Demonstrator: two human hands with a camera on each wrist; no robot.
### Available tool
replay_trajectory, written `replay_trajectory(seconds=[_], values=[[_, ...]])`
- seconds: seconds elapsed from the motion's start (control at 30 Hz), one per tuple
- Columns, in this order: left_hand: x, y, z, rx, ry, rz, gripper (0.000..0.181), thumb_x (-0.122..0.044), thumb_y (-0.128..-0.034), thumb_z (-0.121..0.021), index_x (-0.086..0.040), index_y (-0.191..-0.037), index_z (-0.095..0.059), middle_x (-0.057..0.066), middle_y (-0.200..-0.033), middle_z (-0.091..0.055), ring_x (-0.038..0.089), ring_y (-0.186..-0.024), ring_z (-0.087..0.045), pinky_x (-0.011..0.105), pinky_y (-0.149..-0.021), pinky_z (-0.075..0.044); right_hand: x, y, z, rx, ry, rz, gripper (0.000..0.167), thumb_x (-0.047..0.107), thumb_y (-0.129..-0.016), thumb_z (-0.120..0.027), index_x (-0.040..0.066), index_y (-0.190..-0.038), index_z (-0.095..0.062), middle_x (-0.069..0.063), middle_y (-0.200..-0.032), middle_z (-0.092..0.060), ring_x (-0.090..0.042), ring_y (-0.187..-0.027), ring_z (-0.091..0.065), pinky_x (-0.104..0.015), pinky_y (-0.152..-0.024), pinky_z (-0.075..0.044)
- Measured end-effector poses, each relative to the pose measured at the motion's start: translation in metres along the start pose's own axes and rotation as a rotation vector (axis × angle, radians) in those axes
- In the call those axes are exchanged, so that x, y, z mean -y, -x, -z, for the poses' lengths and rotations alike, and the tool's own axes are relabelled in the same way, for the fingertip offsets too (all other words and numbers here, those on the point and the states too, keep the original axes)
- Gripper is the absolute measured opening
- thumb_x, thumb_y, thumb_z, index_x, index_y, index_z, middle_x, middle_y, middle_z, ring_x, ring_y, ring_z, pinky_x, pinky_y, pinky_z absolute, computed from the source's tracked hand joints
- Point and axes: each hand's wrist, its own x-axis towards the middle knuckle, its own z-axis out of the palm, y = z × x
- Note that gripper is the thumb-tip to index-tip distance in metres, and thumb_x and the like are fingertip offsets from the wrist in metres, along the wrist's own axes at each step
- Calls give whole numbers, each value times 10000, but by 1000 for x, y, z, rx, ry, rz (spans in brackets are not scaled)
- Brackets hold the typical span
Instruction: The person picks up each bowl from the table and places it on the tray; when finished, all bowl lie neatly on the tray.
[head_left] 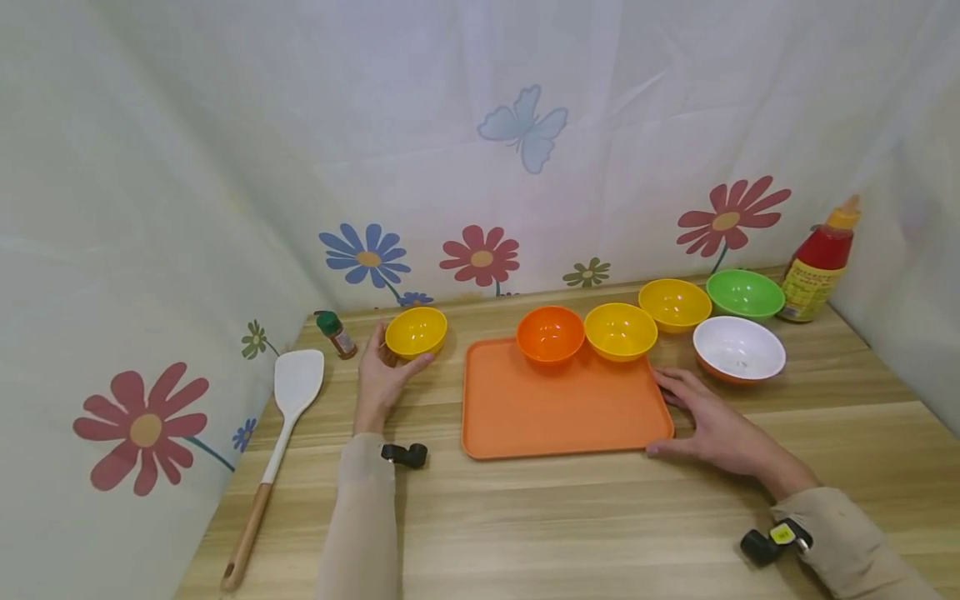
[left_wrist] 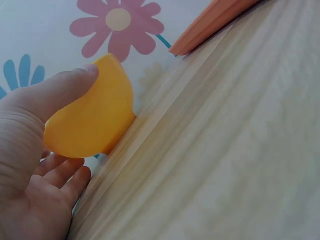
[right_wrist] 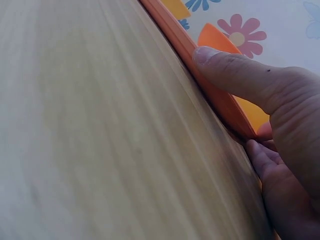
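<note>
A small yellow bowl [head_left: 416, 332] stands upright on the wooden table at the left. My left hand [head_left: 381, 379] holds it, thumb along the near side and fingers round the left side; in the left wrist view the thumb lies against the bowl wall [left_wrist: 95, 112]. Right of it lies an orange rectangular tray [head_left: 562, 412]. My right hand [head_left: 712, 425] grips the tray's right front corner, the thumb at the front edge and fingers at the right edge. An orange bowl [head_left: 550, 336] and another yellow bowl [head_left: 620, 332] stand at the tray's back edge.
At the right are a third yellow bowl [head_left: 674, 305], a green bowl [head_left: 745, 293], a white-lined bowl [head_left: 738, 348] and a red sauce bottle [head_left: 816, 267]. A spatula [head_left: 279, 442] and a green-capped spice jar [head_left: 336, 335] are at the left. Flowered curtain [head_left: 420, 125] surrounds the table.
</note>
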Motion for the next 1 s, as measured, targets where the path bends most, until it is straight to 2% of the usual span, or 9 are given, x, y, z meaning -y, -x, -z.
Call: replay_trajectory(seconds=[0.07, 0.17, 0.6, 0.83, 1.0], values=[[2, -1, 0, 1, 15, 12, 1212, -289, -910, -964, -95, -1792, -155, 137, -1846, -225, 343, -1665, -343, 450, -1360, -316, 0, 0, 0, -2, -2, 2, 1207, 574, -842, -955, 44, -1736, -339, -200, -1717, -349, -422, -1496, -566, -578, -1252, -390], [4, -3, 1, 1, 17, 23, 1198, -284, -914, -961, -78, -1787, -167, 144, -1847, -215, 331, -1670, -334, 438, -1357, -321, 0, -1, -1, -3, -6, 3, 1212, 575, -841, -955, 42, -1736, -336, -203, -1718, -347, -424, -1496, -565, -630, -1242, -373], [8, -6, 2, -13, -7, 46, 1154, -283, -890, -980, -84, -1770, -262, 145, -1806, -331, 314, -1627, -415, 425, -1341, -357, -1, -1, -1, -4, -8, 0, 1218, 581, -833, -958, 46, -1735, -341, -199, -1726, -340, -428, -1500, -561, -628, -1247, -370], [6, -4, 3, -15, -19, 19, 1107, -284, -845, -1016, -97, -1731, -378, 161, -1707, -471, 342, -1505, -540, 466, -1293, -440, 1, 0, -1, 2, -11, -6, 1211, 580, -837, -956, 48, -1735, -342, -202, -1726, -339, -434, -1504, -554, -627, -1250, -374], [5, -3, 3, -16, -11, 3, 1066, -311, -822, -1032, -113, -1692, -449, 134, -1647, -527, 319, -1444, -579, 470, -1265, -476, 1, 0, -1, -1, -19, -4, 1206, 572, -838, -958, 50, -1735, -343, -196, -1723, -343, -431, -1506, -553, -624, -1249, -378]])
